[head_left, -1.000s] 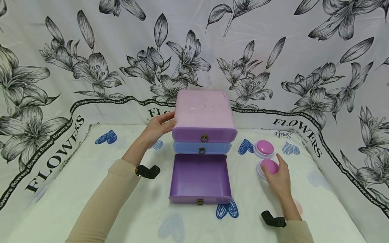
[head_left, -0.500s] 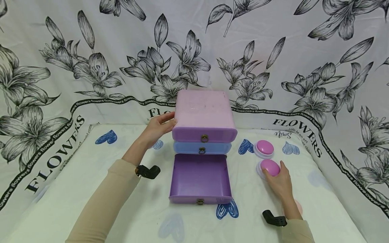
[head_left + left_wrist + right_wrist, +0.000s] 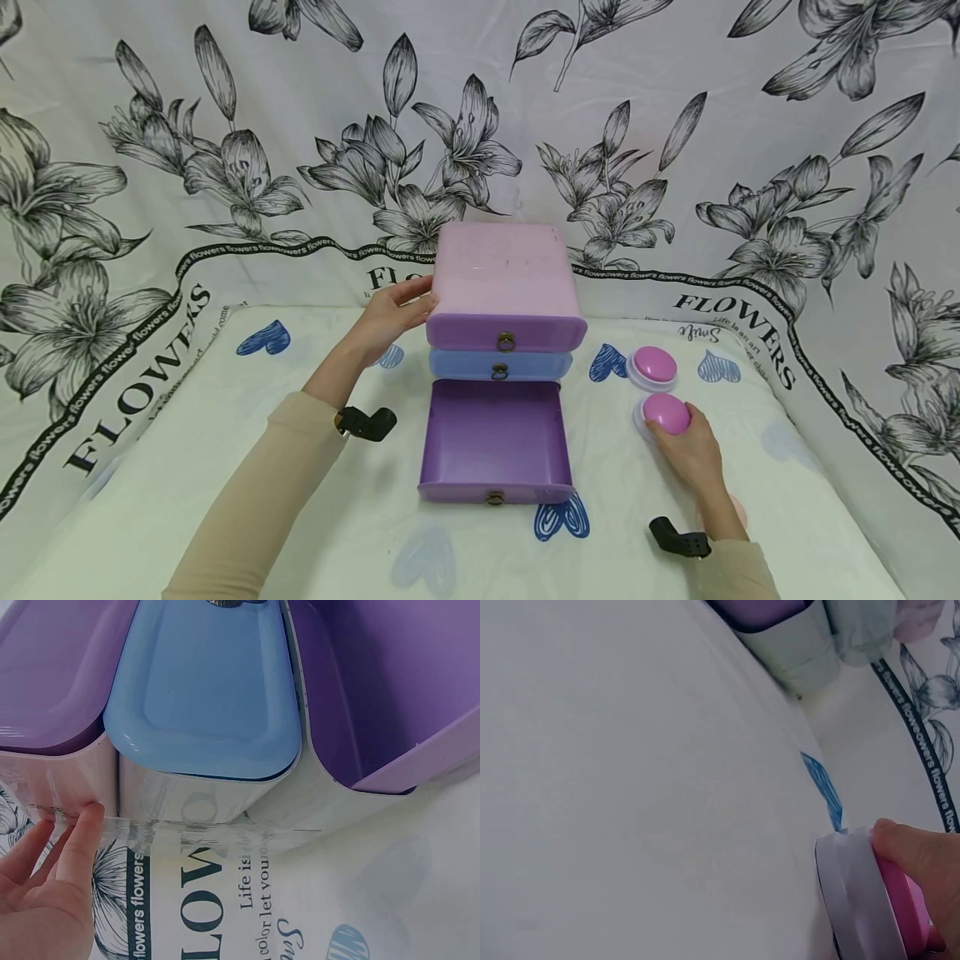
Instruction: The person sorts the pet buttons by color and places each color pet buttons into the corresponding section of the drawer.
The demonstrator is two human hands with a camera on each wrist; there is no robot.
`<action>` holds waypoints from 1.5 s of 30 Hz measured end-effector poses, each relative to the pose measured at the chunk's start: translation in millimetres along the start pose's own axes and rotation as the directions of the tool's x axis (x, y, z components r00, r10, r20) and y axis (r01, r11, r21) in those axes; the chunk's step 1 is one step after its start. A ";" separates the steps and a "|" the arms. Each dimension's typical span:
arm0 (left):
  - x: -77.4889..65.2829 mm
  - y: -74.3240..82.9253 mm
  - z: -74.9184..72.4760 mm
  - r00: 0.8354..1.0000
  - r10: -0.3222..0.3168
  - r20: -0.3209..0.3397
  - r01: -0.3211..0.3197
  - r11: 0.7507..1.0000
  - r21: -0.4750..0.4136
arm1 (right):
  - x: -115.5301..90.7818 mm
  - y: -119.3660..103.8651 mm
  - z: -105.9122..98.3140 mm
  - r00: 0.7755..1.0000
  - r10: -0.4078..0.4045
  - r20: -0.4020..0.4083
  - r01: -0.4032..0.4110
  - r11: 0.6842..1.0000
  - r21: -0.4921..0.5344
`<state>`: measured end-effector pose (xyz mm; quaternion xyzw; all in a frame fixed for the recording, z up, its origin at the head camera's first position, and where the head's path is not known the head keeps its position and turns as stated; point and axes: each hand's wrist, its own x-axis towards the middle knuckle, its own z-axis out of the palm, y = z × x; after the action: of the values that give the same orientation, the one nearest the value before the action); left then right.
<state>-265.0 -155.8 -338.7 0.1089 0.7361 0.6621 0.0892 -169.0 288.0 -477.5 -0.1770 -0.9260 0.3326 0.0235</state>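
Note:
A small three-tier drawer chest [image 3: 506, 271] stands at the centre, with a pale pink top. Its purple top drawer [image 3: 472, 332] and blue middle drawer [image 3: 210, 690] are closed, while the purple bottom drawer [image 3: 495, 433] is pulled out and holds nothing. My left hand [image 3: 386, 323] rests its extended fingertips against the chest's upper left side. On the right, my right hand [image 3: 692, 450] grips a round push button [image 3: 666, 412] with a pink dome and a whitish base [image 3: 859, 900], thumb and fingers on either side. A matching push button [image 3: 655, 364] sits just behind it.
A pale pink round thing [image 3: 738, 510] lies mostly hidden under my right wrist. White cloth with blue hearts [image 3: 262, 337] covers the surface. A flower-printed cloth [image 3: 465, 125] hangs close behind the chest.
My right hand has shifted slightly and its fingers have closed around the nearer push button. The left hand and the chest have stayed in place.

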 end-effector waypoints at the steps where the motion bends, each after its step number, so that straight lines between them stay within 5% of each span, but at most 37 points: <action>1: 0.0 0.3 0.2 1.000 0.001 0.001 -0.001 1.000 0.000 | -0.1 -0.5 -0.4 1.000 0.002 -0.001 -0.002 1.000 0.004; 12: 0.7 0.4 0.2 1.000 0.007 0.005 -0.007 1.000 0.002 | -3.9 -12.5 -7.8 0.999 -0.027 -0.030 0.028 0.999 0.043; 26: 0.5 0.4 1.0 1.000 -0.008 -0.004 0.008 1.000 0.000 | -20.6 -55.9 -17.6 0.991 -0.136 0.009 0.136 0.989 0.061; 45: -0.1 0.6 0.9 1.000 -0.005 -0.007 0.005 1.000 0.003 | -49.5 -102.6 1.4 0.917 -0.385 0.102 0.376 0.921 0.100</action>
<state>-264.6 -154.9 -338.3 0.1049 0.7376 0.6613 0.0879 -154.9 196.7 -410.8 0.0278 -0.9287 0.3679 0.0389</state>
